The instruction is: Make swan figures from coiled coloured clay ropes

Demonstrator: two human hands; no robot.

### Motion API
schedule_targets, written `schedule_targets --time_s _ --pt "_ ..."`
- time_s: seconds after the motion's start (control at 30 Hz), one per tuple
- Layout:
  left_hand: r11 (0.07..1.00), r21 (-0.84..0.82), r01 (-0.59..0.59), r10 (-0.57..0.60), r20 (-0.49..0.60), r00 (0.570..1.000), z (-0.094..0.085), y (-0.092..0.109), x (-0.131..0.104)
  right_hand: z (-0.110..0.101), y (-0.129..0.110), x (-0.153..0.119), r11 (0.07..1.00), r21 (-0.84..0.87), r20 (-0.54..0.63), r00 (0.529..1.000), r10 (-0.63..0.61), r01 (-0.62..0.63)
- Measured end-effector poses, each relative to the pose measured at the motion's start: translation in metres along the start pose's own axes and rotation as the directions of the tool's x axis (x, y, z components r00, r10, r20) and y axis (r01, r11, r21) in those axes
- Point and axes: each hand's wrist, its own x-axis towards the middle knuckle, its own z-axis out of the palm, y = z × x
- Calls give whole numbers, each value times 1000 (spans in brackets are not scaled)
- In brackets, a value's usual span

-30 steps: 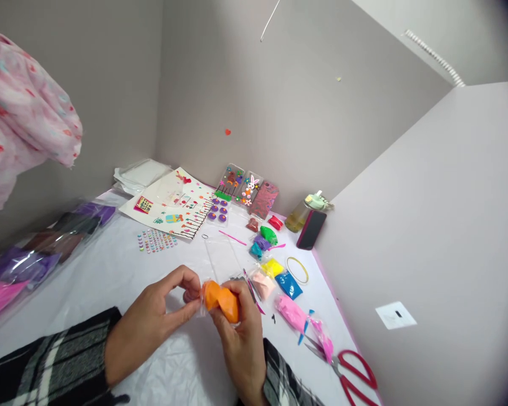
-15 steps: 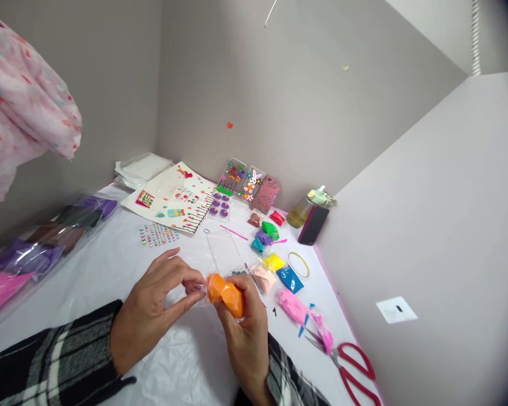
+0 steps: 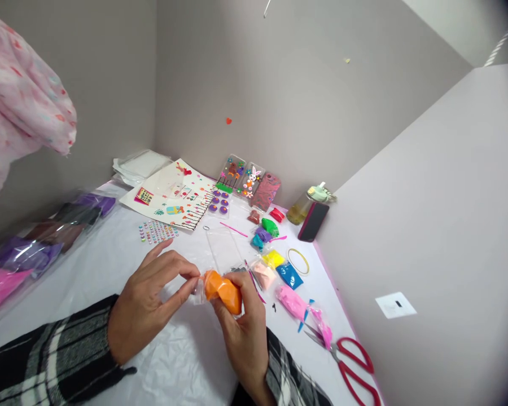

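Observation:
A clear plastic bag of orange modelling clay point(image 3: 225, 292) is held above the white table cover. My right hand point(image 3: 248, 324) grips the filled part, thumb below and fingers over the top. The thumb and forefinger of my left hand point(image 3: 154, 299) pinch at the bag's loose clear end, and a small bit of orange shows near the fingertips. Behind the bag lies a clear phone case point(image 3: 223, 248). To the right rest packets of peach clay point(image 3: 263, 274), yellow clay point(image 3: 273, 259) and blue clay point(image 3: 289, 276).
Red-handled scissors point(image 3: 342, 361) lie at the right by an opened pink packet point(image 3: 291, 301). A bottle point(image 3: 300, 208) and a phone point(image 3: 314, 222) stand near the wall. Decorated cases point(image 3: 250, 179), a sticker-covered sheet point(image 3: 169, 194) and gem stickers point(image 3: 156, 232) are farther back. Bagged clay point(image 3: 34, 254) lines the left.
My left thumb and forefinger have closed nearer together at the bag's end, and the bag has shifted slightly left. My right hand keeps its grip.

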Motion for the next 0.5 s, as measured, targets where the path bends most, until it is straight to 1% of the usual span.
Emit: schedule_targets --time_s 0.13,0.23,0.3,0.43,0.5 --pt "982 -120 148 -140 72 988 -1 2 2 -2 -1 2 999 8 11 999 39 -39" --pt "963 -152 224 -207 118 971 -1 5 4 -2 -1 2 999 4 17 999 38 -38" --pt "959 -148 239 -222 123 967 -1 6 5 -2 0 1 1000 -4 19 1000 18 -18" --pt "963 -147 225 -208 123 970 -1 4 5 -1 1 0 999 -24 31 999 -35 36" --pt "953 -162 256 -233 149 961 -3 3 5 -3 2 1 998 -42 38 998 -41 42"
